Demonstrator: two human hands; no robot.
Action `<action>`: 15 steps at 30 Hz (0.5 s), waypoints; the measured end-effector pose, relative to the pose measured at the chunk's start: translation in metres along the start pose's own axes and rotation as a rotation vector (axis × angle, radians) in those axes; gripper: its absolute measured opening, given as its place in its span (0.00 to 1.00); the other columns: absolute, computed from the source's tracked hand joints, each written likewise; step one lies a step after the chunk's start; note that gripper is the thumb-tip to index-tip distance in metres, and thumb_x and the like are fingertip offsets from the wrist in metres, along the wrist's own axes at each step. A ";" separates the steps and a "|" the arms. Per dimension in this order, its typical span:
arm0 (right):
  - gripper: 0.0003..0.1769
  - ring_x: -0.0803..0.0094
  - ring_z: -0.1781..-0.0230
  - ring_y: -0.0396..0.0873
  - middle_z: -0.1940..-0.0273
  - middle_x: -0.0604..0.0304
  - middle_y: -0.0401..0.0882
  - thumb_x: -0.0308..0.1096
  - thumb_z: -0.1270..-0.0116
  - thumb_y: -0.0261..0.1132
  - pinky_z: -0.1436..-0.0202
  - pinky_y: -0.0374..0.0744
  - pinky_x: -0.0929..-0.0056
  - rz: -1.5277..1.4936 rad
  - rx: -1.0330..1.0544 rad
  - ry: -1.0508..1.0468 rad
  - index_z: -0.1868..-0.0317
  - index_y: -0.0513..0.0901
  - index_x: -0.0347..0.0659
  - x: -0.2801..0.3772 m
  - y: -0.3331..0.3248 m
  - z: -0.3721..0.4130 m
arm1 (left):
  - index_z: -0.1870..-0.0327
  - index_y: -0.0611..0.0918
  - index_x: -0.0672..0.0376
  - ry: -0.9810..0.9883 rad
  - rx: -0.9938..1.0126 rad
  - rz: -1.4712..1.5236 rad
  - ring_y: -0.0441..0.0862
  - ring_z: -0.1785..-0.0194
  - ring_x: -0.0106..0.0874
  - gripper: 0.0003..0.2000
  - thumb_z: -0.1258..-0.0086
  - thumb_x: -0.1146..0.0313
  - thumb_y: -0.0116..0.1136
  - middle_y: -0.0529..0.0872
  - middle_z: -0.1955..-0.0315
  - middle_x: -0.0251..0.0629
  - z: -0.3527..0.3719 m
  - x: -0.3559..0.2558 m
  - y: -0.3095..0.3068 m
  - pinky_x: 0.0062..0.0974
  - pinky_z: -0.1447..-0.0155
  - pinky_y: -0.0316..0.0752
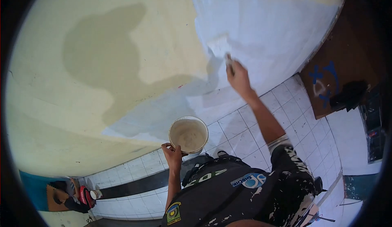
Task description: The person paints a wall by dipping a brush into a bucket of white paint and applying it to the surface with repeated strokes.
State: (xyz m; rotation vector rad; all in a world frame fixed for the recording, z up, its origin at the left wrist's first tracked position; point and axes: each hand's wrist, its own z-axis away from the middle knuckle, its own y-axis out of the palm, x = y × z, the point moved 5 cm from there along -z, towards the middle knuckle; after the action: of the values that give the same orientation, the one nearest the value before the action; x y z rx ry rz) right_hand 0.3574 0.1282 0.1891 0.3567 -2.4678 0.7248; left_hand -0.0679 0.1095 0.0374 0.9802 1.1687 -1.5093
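Note:
My right hand [239,79] is closed around the handle of a wide paintbrush [219,46], its pale bristles against the wall. White paint [261,27] covers the wall around and to the right of the brush, with a thinner white patch low down. Left of that the wall [159,35] is still pale yellow, crossed by my shadow. My left hand [173,154] grips the near rim of a round paint bucket [188,134] at waist height. Its inside looks pale and smeared, with its mouth turned up towards me.
White floor tiles [241,125] with a dark band [134,185] run along the wall's foot. At the far left a person [75,196] sits low beside a small white bucket [96,194]. To the right stands a brown panel [326,76] with blue marks and a dark cloth [349,95].

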 end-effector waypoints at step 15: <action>0.15 0.45 0.62 0.85 0.64 0.39 0.86 0.28 0.32 0.65 0.56 0.82 0.55 0.081 0.315 0.383 0.46 0.85 0.38 0.025 0.017 0.002 | 0.45 0.61 0.66 -0.039 0.006 0.053 0.87 0.69 0.39 0.20 0.33 0.80 0.56 0.81 0.62 0.56 -0.009 -0.007 -0.029 0.37 0.70 0.92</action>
State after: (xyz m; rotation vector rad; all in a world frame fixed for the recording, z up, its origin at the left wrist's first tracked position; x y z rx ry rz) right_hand 0.3294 0.1388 0.1944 0.2084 -2.0184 1.1094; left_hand -0.0942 0.1219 0.0480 0.9743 1.1030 -1.4850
